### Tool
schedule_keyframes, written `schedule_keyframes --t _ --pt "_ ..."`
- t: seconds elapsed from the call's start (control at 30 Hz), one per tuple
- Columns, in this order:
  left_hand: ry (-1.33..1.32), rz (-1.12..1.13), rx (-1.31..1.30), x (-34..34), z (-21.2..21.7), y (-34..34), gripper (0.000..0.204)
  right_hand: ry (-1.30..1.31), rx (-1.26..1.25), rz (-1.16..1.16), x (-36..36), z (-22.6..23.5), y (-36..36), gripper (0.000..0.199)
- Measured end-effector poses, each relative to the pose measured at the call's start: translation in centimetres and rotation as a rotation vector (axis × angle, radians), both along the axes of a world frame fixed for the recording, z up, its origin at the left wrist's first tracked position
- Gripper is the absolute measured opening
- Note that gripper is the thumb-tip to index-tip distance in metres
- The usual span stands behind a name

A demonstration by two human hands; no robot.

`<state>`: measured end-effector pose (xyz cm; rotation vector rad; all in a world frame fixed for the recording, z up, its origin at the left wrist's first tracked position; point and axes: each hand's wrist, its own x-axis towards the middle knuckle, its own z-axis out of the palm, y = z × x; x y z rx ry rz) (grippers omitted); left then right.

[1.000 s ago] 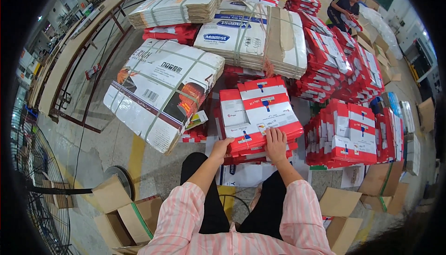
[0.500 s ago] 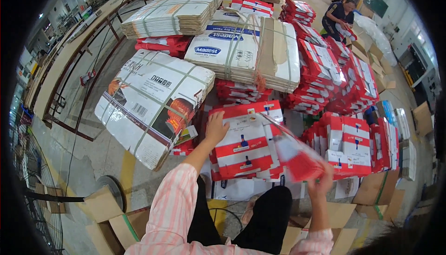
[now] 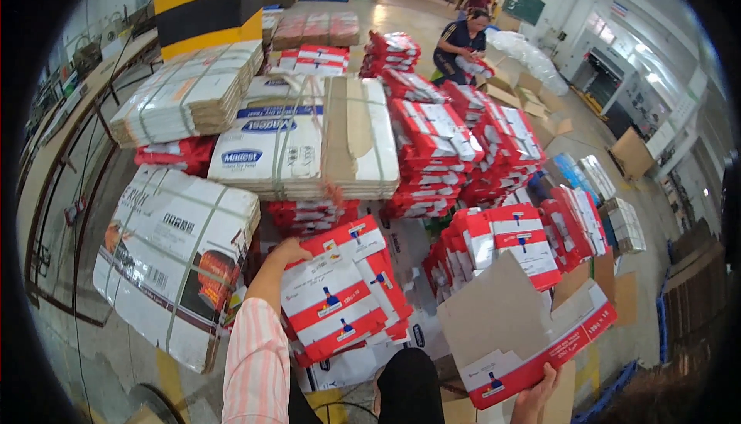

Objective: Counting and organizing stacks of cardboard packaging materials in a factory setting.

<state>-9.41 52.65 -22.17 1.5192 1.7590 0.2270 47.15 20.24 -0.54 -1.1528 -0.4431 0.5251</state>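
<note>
My right hand [image 3: 538, 393] grips the lower edge of a carton blank [image 3: 502, 323] at the right. Its brown inner face is turned up, and a red and white printed flap runs along its near side. My left hand [image 3: 287, 256] rests on the upper left edge of a pile of flat red and white cartons [image 3: 320, 289] in front of me, fingers apart. The held blank is clear of that pile. A second stack of red and white cartons [image 3: 513, 242] stands just beyond the held blank.
Strapped bundles of white flat cartons [image 3: 309, 142] lie at the left and beyond. Tall piles of red and white cartons [image 3: 436, 138] stand farther back. A person [image 3: 461, 45] in dark clothes handles cartons there. A long table [image 3: 46, 146] is far left; opened brown boxes [image 3: 525, 96] lie back right.
The carton blank in my right hand has swung right, away from the pile, and opened out to show its brown inside. My left hand stays at the pile. The view has turned right.
</note>
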Motion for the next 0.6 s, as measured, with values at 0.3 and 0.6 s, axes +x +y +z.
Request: schedule_keyframes --t 0.3,0.6 --pt "-0.025 -0.095 0.081 -0.9 4.1 -3.3 0.090 0.096 0.048 0.060 -3.4 2.7 0.6 0.047" --pt "-0.246 0.131 0.227 3.2 22.5 -26.5 0.072 -0.058 0.011 0.444 -4.4 6.5 -0.9 0.037"
